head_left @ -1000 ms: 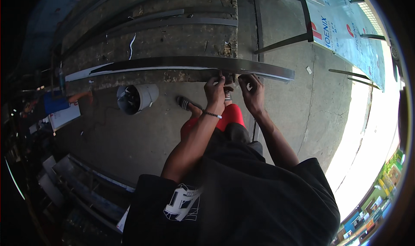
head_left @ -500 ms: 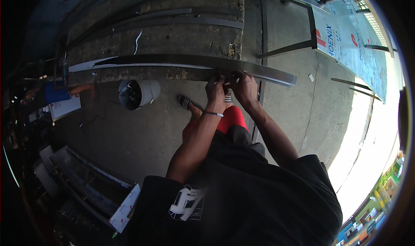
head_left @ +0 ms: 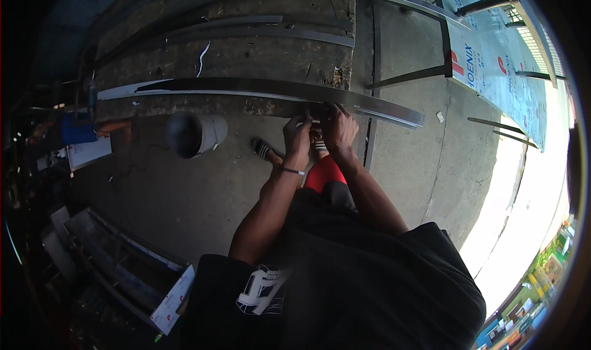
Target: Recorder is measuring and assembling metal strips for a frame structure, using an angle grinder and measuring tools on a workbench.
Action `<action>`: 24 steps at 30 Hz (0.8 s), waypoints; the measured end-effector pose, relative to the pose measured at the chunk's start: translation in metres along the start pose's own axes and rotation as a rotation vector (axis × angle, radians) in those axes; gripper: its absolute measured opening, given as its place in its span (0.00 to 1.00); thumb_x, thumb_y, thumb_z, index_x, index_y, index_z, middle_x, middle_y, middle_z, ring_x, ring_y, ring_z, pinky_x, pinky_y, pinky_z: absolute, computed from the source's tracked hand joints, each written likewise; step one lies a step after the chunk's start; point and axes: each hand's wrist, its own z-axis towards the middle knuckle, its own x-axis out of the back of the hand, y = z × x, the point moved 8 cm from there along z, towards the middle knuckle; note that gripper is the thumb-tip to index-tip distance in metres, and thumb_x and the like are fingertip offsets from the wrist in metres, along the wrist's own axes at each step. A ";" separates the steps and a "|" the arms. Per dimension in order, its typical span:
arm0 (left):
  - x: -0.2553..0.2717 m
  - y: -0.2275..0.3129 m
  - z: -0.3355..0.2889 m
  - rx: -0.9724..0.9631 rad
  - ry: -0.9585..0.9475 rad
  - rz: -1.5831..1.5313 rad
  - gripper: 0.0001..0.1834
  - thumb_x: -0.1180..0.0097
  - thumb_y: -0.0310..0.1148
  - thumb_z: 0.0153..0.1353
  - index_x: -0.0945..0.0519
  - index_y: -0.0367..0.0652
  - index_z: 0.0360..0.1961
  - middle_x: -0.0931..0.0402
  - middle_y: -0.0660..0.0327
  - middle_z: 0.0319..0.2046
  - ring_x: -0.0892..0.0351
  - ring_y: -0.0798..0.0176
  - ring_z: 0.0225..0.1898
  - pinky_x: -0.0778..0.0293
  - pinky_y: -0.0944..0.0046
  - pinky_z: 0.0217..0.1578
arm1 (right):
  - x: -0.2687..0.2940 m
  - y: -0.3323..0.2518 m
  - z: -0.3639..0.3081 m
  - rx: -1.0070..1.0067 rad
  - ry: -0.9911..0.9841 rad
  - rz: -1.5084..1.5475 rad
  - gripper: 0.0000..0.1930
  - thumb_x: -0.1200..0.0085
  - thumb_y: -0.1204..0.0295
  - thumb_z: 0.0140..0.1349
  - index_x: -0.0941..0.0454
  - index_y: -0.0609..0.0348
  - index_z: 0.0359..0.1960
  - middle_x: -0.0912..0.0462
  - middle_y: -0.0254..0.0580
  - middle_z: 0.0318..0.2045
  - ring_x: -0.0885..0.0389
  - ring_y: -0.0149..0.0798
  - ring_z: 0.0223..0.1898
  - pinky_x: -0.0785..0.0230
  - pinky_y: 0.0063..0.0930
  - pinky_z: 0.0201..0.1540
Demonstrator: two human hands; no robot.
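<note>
A long metal profile lies along the near edge of a worn workbench, its right end jutting past the bench. Pale film or a white strip shows along its left part. Just below the profile, my left hand is closed in a pinch, with a small pale bit at its fingertips. Beside it, my right hand has its fingers curled, the tips close to the profile's near edge. What lies between the two hands is too small and dark to name.
A white bucket stands on the floor left of my legs. More metal strips lie on the bench. At right stands a metal frame with film-covered sheets. Lower left holds a metal trough-like frame. Another person's arm shows far left.
Both hands have drawn slightly left and toward me, a little off the profile's edge. My right hand has turned, its back now more visible. The profile stays on the bench.
</note>
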 end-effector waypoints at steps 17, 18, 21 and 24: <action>0.197 0.045 -0.023 0.024 -0.099 0.120 0.10 0.45 0.38 0.71 0.23 0.42 0.37 0.20 0.62 0.27 0.27 0.74 0.23 0.34 0.71 0.27 | -0.020 -0.004 -0.024 -0.598 0.461 0.130 0.15 0.43 0.55 0.64 0.12 0.49 0.41 0.12 0.44 0.41 0.15 0.54 0.45 0.25 0.47 0.48; 0.209 0.048 -0.021 0.024 -0.104 0.119 0.09 0.45 0.36 0.71 0.22 0.41 0.38 0.20 0.62 0.28 0.26 0.73 0.25 0.33 0.71 0.28 | -0.021 -0.006 -0.027 -0.639 0.502 0.150 0.18 0.42 0.53 0.63 0.12 0.51 0.42 0.12 0.46 0.41 0.14 0.54 0.45 0.25 0.47 0.49; 0.242 0.058 -0.009 0.001 -0.118 0.123 0.09 0.45 0.35 0.72 0.21 0.40 0.40 0.20 0.63 0.29 0.25 0.73 0.27 0.33 0.71 0.29 | -0.024 -0.011 -0.027 -0.709 0.578 0.156 0.18 0.41 0.52 0.61 0.11 0.52 0.41 0.11 0.47 0.40 0.14 0.54 0.46 0.25 0.47 0.50; 0.271 0.068 -0.002 -0.011 -0.099 0.111 0.08 0.45 0.35 0.71 0.22 0.41 0.39 0.20 0.63 0.28 0.25 0.73 0.26 0.33 0.71 0.28 | -0.028 -0.011 -0.030 -0.770 0.636 0.152 0.18 0.41 0.53 0.62 0.11 0.53 0.41 0.11 0.47 0.40 0.13 0.54 0.45 0.25 0.48 0.50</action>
